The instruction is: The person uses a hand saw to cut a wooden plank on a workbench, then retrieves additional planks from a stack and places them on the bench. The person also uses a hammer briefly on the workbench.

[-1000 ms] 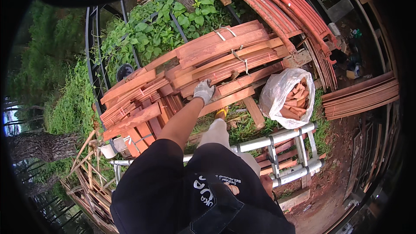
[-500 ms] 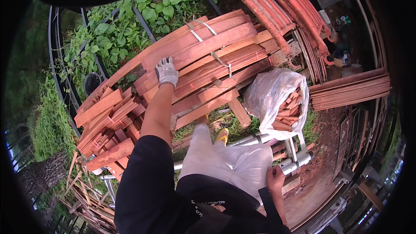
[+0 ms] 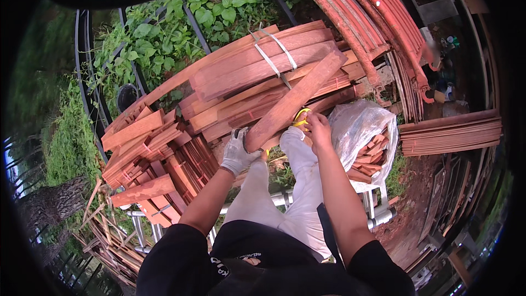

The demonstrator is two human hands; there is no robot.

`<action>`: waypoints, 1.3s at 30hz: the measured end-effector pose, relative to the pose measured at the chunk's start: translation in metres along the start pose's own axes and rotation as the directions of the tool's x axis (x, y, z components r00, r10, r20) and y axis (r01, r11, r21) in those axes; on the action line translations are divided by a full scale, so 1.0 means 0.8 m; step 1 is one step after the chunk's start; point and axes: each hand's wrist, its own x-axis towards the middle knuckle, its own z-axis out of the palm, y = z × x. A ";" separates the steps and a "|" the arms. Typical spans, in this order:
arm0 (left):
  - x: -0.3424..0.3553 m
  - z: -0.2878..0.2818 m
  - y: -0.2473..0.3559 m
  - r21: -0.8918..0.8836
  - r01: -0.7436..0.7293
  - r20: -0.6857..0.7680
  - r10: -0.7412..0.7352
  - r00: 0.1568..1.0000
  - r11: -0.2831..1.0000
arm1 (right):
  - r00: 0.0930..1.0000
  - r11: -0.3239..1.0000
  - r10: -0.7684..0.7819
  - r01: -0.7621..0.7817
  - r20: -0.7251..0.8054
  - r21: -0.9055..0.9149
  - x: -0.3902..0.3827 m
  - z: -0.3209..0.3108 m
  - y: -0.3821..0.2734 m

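A reddish-brown wooden plank (image 3: pixel 298 98) slants up and to the right across the stacked boards. Its near, rounded end is held by my left hand (image 3: pixel 238 152), which wears a grey-white glove and is closed around it. My right hand (image 3: pixel 318 130) is bare, just right of the plank, its fingers loosely bent with nothing visible in them. Beyond its fingertips shows a yellow shoe (image 3: pixel 301 115), partly hidden. Under the plank lie long boards, among them a bundle (image 3: pixel 263 66) tied with pale straps.
Short wood pieces (image 3: pixel 145 151) are piled at the left. A clear plastic bag (image 3: pixel 350 131) of offcuts stands at the right, near orange metal frames (image 3: pixel 356 11) and another board stack (image 3: pixel 449 134). Metal tubes (image 3: pixel 381 218) lie low by my legs; leafy plants (image 3: pixel 208 11) grow behind.
My left hand has come back toward me and now grips the near end of a plank that lies at a slant. My right hand has risen from beside my thigh toward the plank.
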 end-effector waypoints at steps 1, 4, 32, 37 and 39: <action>-0.003 -0.005 -0.006 -0.015 -0.040 0.006 0.040 0.999 0.999 | 0.999 0.994 0.051 -0.051 0.004 0.097 0.020 0.021 -0.004; 0.015 -0.026 -0.034 0.051 -0.132 0.040 0.130 0.991 0.990 | 0.993 0.938 0.029 -0.068 0.117 0.341 0.053 0.062 -0.005; 0.129 0.029 -0.216 -0.990 -0.016 0.072 -0.611 0.789 -0.137 | 0.961 0.868 0.081 -0.198 0.264 0.455 0.208 0.140 -0.008; 0.135 0.022 -0.213 -0.993 0.026 0.089 -0.583 0.808 -0.115 | 0.961 0.849 0.097 -0.215 0.258 0.482 0.208 0.133 -0.014; 0.132 0.016 -0.215 -0.994 0.041 0.093 -0.600 0.795 -0.099 | 0.959 0.846 0.110 -0.229 0.263 0.482 0.206 0.138 -0.013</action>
